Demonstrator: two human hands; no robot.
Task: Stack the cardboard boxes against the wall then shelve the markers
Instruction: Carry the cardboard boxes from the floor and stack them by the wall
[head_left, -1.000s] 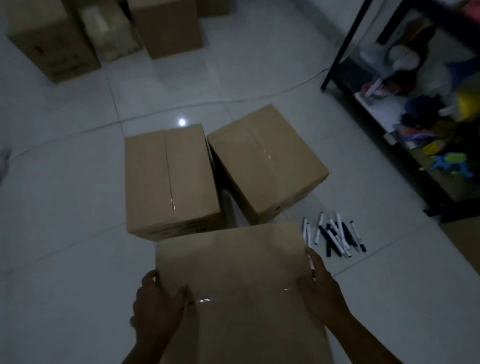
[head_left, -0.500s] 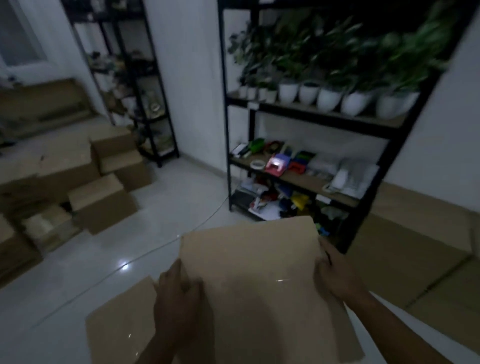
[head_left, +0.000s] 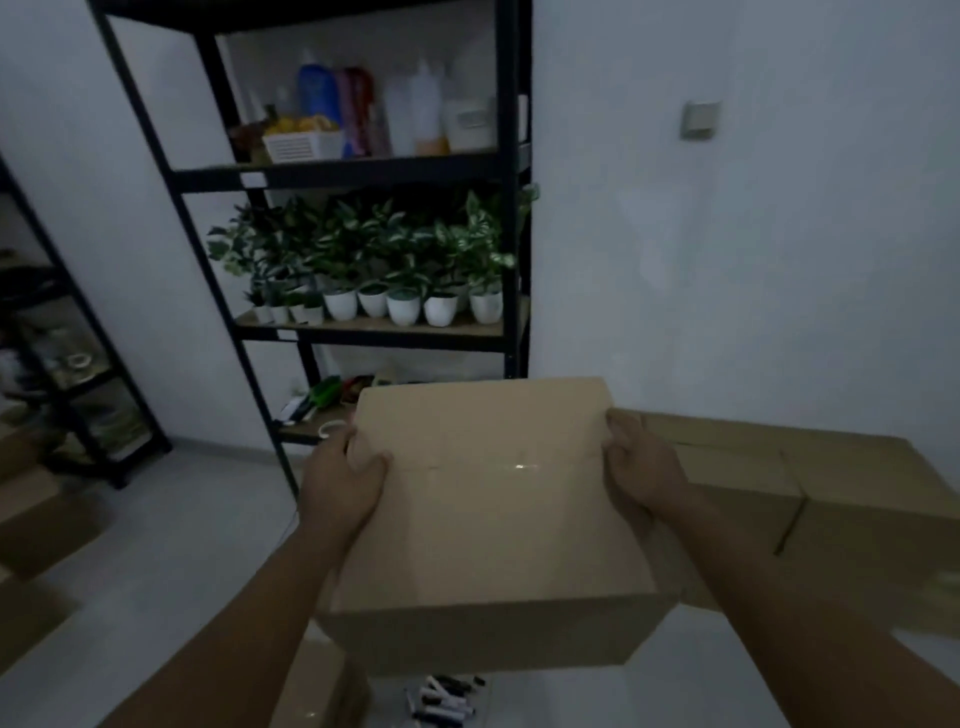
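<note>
I hold a taped cardboard box (head_left: 488, 519) lifted at chest height in front of me. My left hand (head_left: 340, 480) grips its left side with the thumb on top, and my right hand (head_left: 641, 467) grips its right side the same way. Below the box, several black and white markers (head_left: 441, 699) lie on the pale floor. More cardboard boxes (head_left: 810, 499) stand against the white wall at the right, just behind my right hand. Another box (head_left: 322, 680) sits on the floor under my left forearm.
A black metal shelf rack (head_left: 511, 208) stands against the wall ahead, with bottles on top, potted plants (head_left: 395, 280) in the middle and small items lower down. A second rack (head_left: 78, 374) and more boxes (head_left: 36, 525) are at the left.
The box came up off the floor in both hands. My view swung from the floor up and round to the shelf rack and wall, with the stacked boxes now close on the right.
</note>
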